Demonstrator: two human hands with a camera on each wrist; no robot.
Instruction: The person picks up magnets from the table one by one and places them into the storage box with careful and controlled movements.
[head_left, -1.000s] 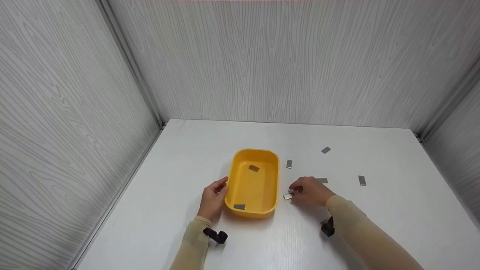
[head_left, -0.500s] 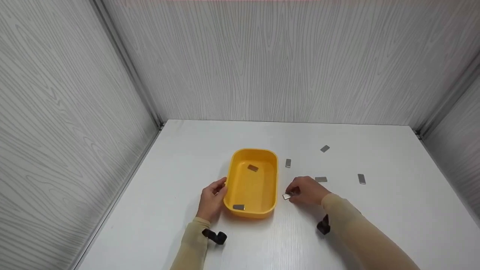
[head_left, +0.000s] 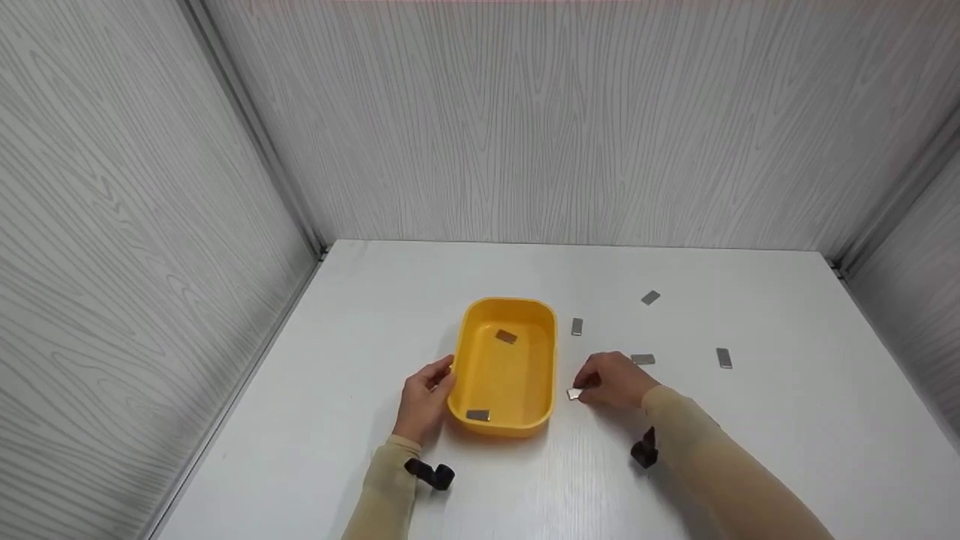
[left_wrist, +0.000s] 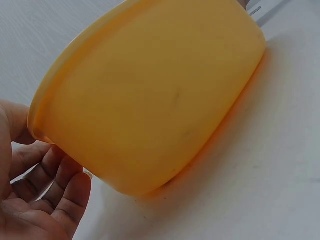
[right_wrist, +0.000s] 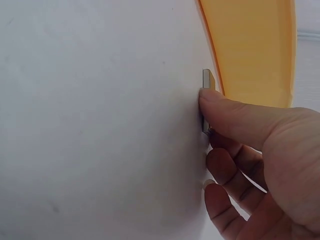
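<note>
A yellow plastic tub [head_left: 506,382] stands on the white table, with two small flat silvery rectangular pieces inside: one piece [head_left: 506,336] toward the far end, another piece [head_left: 478,415] at the near left corner. My left hand [head_left: 424,401] holds the tub's left rim; in the left wrist view its thumb is at the rim and the curled fingers lie against the outside. Right of the tub, my right hand [head_left: 616,379] pinches a silvery rectangular piece [right_wrist: 206,79] at table level. The thumb covers the middle of that piece, and the fingertips behind it are partly hidden.
Several similar pieces lie on the table right of the tub: one piece [head_left: 577,326] near its far right side, one [head_left: 643,359] behind my right hand, one [head_left: 724,358] farther right, and one [head_left: 650,298] farther back. Grained panels [head_left: 525,127] wall the table at back and sides.
My right hand has shifted slightly left and its fingers have closed on the silvery piece beside the tub. The left hand and the tub stay in place.
</note>
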